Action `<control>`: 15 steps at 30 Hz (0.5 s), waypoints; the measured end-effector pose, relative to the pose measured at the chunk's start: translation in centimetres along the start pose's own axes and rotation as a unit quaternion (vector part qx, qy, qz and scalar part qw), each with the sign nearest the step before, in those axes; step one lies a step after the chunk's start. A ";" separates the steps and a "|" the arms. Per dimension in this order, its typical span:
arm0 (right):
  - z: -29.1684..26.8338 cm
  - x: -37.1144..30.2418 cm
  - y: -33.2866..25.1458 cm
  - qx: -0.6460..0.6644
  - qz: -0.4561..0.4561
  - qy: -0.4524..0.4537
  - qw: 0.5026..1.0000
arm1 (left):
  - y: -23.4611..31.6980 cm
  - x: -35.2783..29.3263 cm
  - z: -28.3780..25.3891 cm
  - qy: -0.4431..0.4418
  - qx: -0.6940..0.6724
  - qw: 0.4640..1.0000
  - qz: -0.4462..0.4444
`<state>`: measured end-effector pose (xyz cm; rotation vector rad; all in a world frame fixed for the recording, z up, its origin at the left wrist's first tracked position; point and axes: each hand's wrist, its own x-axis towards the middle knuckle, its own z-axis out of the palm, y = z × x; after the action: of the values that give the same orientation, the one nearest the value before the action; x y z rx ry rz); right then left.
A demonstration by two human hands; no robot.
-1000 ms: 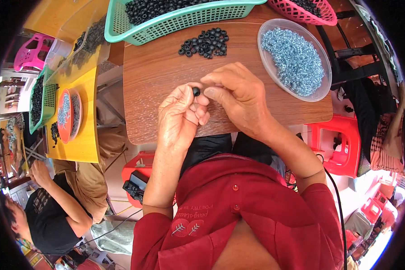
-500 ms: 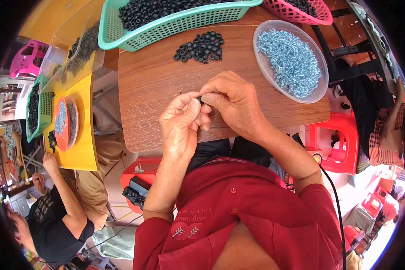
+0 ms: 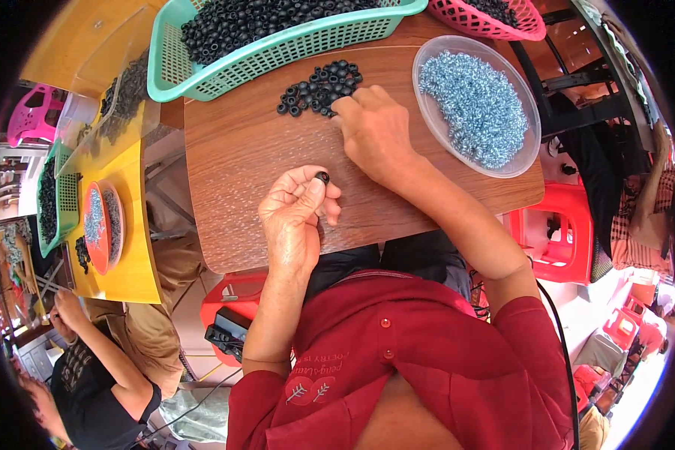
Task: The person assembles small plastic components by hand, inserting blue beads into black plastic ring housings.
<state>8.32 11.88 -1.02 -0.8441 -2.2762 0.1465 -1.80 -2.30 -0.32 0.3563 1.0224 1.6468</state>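
My left hand is over the near part of the brown tabletop, pinching a small black ring-shaped piece between thumb and forefinger. Reaching farther out, my right hand has its bent fingertips at the near right edge of a loose pile of black ring-shaped pieces. Those fingers are drawn together; what they hold, if anything, is hidden. To the right of that hand, small shiny light-blue pieces fill a round clear plastic dish.
A green plastic basket of black pieces stands at the far edge, a pink basket at the far right. Red stools flank my seat. Leftward, a co-worker sits by a yellow table with baskets and an orange dish.
My hands have parted. The right has moved up and away to the black pile; the left keeps the black piece near its former place. The whole view has shifted slightly.
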 end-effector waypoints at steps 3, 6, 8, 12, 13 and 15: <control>1.1 0.4 0.0 -0.038 -0.022 -0.006 0.999 | 0.1 0.2 -0.1 0.001 -0.003 1.000 -0.004; 0.8 0.4 -0.2 -0.050 -0.031 -0.024 0.998 | 0.1 0.2 -0.3 0.010 -0.005 1.000 -0.015; 0.5 -0.2 -0.3 -0.038 -0.028 -0.036 0.998 | 0.2 0.3 -0.4 0.003 -0.015 1.000 -0.011; -0.8 -0.9 -0.3 -0.003 -0.012 -0.035 0.999 | 0.2 0.4 -0.8 0.003 -0.024 1.000 -0.009; -0.8 -0.7 -0.3 -0.003 -0.013 -0.036 0.999 | 0.3 0.4 -0.8 0.001 -0.027 1.000 -0.009; -0.8 -0.4 -0.2 0.005 -0.017 -0.021 1.000 | 0.4 0.3 -0.7 0.000 -0.029 1.000 -0.009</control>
<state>8.97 11.35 -0.57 -0.8034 -2.3250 0.1612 -2.63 -2.31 -0.52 0.3078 0.9718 1.6574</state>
